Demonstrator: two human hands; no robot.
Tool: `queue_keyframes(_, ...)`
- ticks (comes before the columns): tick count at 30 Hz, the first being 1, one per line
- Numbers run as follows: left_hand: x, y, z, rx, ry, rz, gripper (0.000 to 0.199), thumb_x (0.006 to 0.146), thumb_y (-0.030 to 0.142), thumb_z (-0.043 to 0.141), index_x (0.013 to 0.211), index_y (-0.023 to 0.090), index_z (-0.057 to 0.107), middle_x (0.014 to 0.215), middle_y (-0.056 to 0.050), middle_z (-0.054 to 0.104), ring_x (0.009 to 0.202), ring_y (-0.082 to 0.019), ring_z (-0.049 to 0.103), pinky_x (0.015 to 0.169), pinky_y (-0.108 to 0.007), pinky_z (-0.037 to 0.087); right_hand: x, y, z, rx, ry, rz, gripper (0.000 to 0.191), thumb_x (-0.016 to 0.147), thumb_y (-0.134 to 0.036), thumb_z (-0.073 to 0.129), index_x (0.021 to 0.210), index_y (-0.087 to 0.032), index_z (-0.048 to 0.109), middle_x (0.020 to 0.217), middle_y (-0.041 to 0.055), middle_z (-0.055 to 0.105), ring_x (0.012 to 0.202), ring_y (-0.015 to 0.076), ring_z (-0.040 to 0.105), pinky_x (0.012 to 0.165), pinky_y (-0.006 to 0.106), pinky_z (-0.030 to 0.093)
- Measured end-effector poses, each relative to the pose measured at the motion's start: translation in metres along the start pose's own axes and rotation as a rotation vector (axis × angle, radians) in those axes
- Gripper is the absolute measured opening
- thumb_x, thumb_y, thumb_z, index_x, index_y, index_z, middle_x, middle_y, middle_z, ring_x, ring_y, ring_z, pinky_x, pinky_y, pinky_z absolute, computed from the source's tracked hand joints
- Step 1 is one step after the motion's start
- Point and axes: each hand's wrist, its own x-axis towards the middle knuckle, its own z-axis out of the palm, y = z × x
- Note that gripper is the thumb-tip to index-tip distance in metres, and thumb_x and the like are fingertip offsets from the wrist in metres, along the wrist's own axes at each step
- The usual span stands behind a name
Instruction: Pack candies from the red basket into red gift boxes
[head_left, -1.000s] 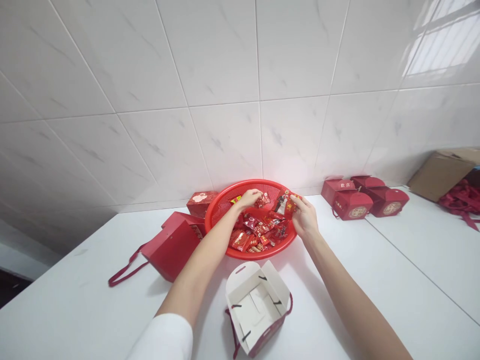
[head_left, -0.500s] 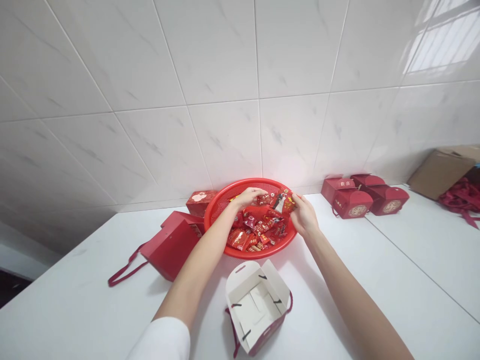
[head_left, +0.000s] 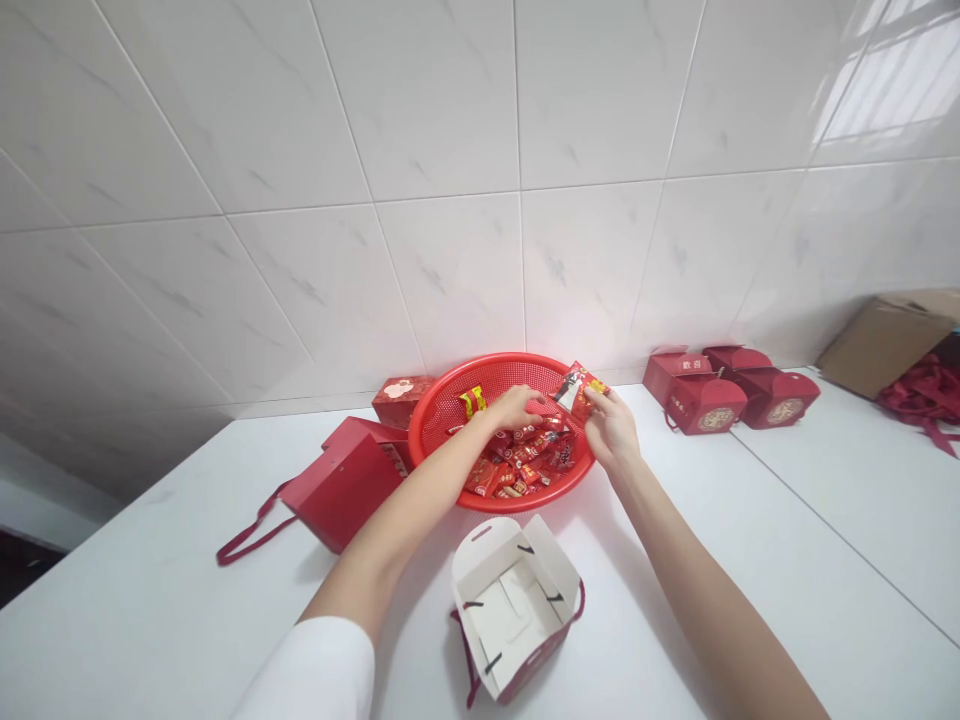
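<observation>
A red plastic basket [head_left: 431, 440] holds several red wrapped candies [head_left: 521, 470]. Inside it, my left hand [head_left: 516, 408] is over the candies, fingers bent and apart, with nothing visible in its grasp. At the basket's right rim, my right hand [head_left: 611, 430] pinches a red candy packet [head_left: 576, 388] printed with a picture and yellow marks. A yellow-and-red packet [head_left: 472, 401] lies against the basket's back wall. In front of the basket stands an open gift box [head_left: 514, 615], white inside, with dark red cord handles; no candy shows in it.
On the left, a red gift bag [head_left: 352, 480] with a ribbon handle leans by the basket, and a red box [head_left: 401, 400] sits behind. Several red gift boxes [head_left: 705, 405] stand at right. Farther right, a cardboard box [head_left: 885, 345] lies near dark red ribbons [head_left: 922, 395]. A tiled wall rises behind.
My left hand has moved away from the packet, slightly right and lower over the candies. My right hand has lifted the packet a little and tilted it. The yellow-and-red packet now shows more.
</observation>
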Motion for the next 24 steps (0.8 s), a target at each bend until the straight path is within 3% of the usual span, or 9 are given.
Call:
queue_keyframes(3, 0.004, 0.006, 0.017, -0.023, -0.156, 0.057, 0.026, 0.047, 0.006, 0.079, 0.065, 0.023, 0.070, 0.071, 0.002, 0.069, 0.085, -0.023, 0.066, 0.086, -0.028, 0.049, -0.001, -0.001, 0.001, 0.007, 0.017, 0.009, 0.023, 0.063, -0.017, 0.082, 0.078, -0.019, 0.064, 0.082, 0.0006, 0.074, 0.078, 0.0150, 0.069, 0.079, 0.028, 0.058)
queue_keyframes(5, 0.007, 0.006, 0.022, -0.050, -0.204, 0.074, 0.018, 0.052, 0.010, 0.078, 0.063, 0.022, 0.070, 0.064, 0.003, 0.066, 0.074, -0.020, 0.064, 0.079, -0.027, 0.050, -0.002, -0.003, 0.002, 0.011, 0.021, 0.015, 0.022, 0.064, -0.018, 0.081, 0.080, -0.019, 0.065, 0.083, 0.0011, 0.074, 0.078, 0.0150, 0.070, 0.078, 0.028, 0.058)
queue_keyframes(8, 0.010, 0.003, 0.014, -0.105, -0.185, 0.068, 0.009, 0.065, 0.026, 0.076, 0.065, 0.019, 0.070, 0.061, 0.002, 0.065, 0.068, -0.019, 0.062, 0.073, -0.027, 0.049, -0.003, -0.003, 0.003, 0.006, 0.012, 0.025, 0.023, 0.064, -0.018, 0.081, 0.081, -0.019, 0.066, 0.085, 0.0018, 0.074, 0.079, 0.0162, 0.070, 0.079, 0.030, 0.059)
queue_keyframes(11, 0.010, 0.002, -0.004, -0.192, -0.155, 0.074, 0.025, 0.072, 0.040, 0.071, 0.076, 0.016, 0.072, 0.073, -0.002, 0.070, 0.073, -0.019, 0.064, 0.074, -0.029, 0.050, -0.003, -0.003, 0.003, -0.018, -0.005, 0.023, 0.026, 0.063, -0.019, 0.083, 0.082, -0.019, 0.065, 0.087, 0.0021, 0.075, 0.081, 0.0175, 0.071, 0.082, 0.033, 0.059)
queue_keyframes(17, -0.003, 0.022, -0.031, -0.510, -0.045, 0.139, 0.040, 0.070, 0.049, 0.077, 0.088, 0.013, 0.072, 0.088, -0.005, 0.072, 0.082, -0.017, 0.064, 0.087, -0.030, 0.048, -0.007, -0.002, 0.008, -0.052, -0.008, -0.009, 0.032, 0.061, -0.025, 0.086, 0.082, -0.022, 0.062, 0.086, 0.0003, 0.075, 0.083, 0.0190, 0.072, 0.081, 0.036, 0.060)
queue_keyframes(20, -0.010, 0.035, -0.033, -0.681, -0.061, 0.128, 0.038, 0.066, 0.045, 0.082, 0.084, 0.013, 0.072, 0.084, -0.004, 0.071, 0.079, -0.015, 0.063, 0.084, -0.029, 0.048, -0.011, -0.001, 0.012, -0.072, 0.008, -0.029, 0.036, 0.059, -0.029, 0.087, 0.080, -0.023, 0.059, 0.082, -0.0009, 0.075, 0.078, 0.0194, 0.071, 0.076, 0.037, 0.061)
queue_keyframes(24, -0.011, 0.042, -0.023, -0.615, -0.099, 0.126, 0.040, 0.064, 0.044, 0.085, 0.088, 0.013, 0.074, 0.088, -0.005, 0.072, 0.083, -0.017, 0.064, 0.084, -0.031, 0.049, -0.013, -0.001, 0.012, -0.092, 0.005, -0.044, 0.036, 0.059, -0.032, 0.087, 0.079, -0.023, 0.058, 0.078, -0.0028, 0.074, 0.073, 0.0176, 0.069, 0.074, 0.036, 0.061)
